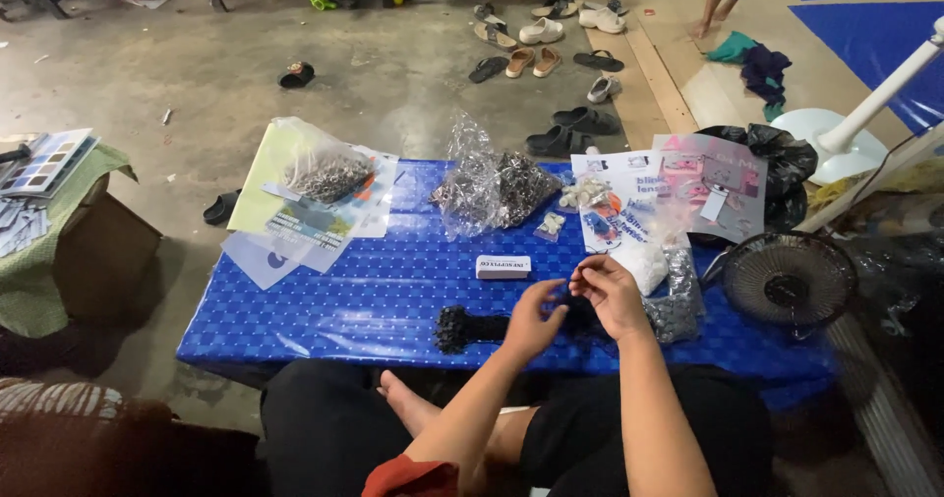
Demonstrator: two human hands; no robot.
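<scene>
Hands meet over the near edge of the blue worktop [324, 300]. The left hand [534, 322] pinches its fingers on a dark comb-like strip of small black parts [464, 328] that stretches out to its left. The right hand [608, 291], just beside it, has fingertips closed together on something too small to tell. Beyond the left hand lies a small white box [502, 267]. Right of the right hand sits a clear bag of grey pieces [675, 305]. Farther off stand a crumpled clear bag of metal bits [492, 190] and printed sheets [320, 207].
</scene>
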